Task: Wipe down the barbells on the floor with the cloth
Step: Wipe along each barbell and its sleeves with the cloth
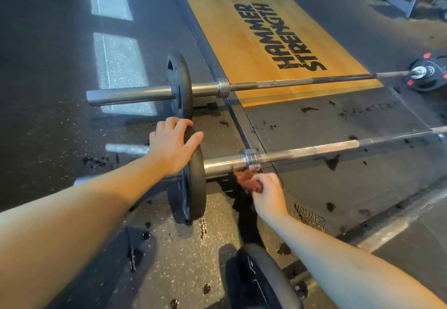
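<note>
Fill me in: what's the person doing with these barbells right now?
A person is wiping the nearer steel barbell on the dark gym floor. The left hand grips the top rim of its black round weight plate. The right hand holds a crumpled reddish-brown cloth against the underside of the chrome sleeve, beside the collar. The second steel barbell lies farther off, across the yellow wooden platform, untouched.

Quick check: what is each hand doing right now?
Left hand: fingers curled over the rim of the near plate, gripping it.
Right hand: closed on the reddish cloth, held at the barbell sleeve by the collar.
</note>
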Demonstrator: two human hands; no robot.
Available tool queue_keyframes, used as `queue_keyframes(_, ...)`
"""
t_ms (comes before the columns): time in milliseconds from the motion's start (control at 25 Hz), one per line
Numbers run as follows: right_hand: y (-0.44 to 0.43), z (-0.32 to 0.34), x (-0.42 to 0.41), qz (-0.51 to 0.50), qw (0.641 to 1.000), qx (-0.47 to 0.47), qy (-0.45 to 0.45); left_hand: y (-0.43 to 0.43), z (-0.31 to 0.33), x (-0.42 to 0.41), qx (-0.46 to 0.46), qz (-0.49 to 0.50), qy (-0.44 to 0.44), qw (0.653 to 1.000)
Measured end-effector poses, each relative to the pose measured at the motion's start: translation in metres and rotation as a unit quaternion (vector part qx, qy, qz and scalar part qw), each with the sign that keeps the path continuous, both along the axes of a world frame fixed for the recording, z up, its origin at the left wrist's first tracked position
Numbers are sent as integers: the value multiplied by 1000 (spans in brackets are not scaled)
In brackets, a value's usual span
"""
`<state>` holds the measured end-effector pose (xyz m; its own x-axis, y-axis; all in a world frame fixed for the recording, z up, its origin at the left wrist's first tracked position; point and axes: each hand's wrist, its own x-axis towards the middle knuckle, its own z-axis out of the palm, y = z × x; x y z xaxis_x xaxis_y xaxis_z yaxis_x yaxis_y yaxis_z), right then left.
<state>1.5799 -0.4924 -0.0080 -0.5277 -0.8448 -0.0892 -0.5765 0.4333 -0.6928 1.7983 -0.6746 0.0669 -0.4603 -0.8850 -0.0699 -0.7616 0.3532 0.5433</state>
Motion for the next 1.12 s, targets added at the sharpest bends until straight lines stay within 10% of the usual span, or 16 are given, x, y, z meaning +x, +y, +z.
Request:
queue_keyframes(360, -47, 180, 59, -40, 990, -102, -87, -14, 48, 78, 130, -166, -85, 974)
queue_keyframes(560, -79, 176, 176, 83, 992, -41, -86, -12, 25, 174, -12, -112, -281, 953)
queue_keyframes(840, -108, 46, 263, -34, 995, 46, 85, -13, -35, 258, 166, 29, -90, 982)
queue_keyframes(1120, -101, 17, 299, 172, 975, -19, 142, -22, -57, 260, 215, 63, 1, 974)
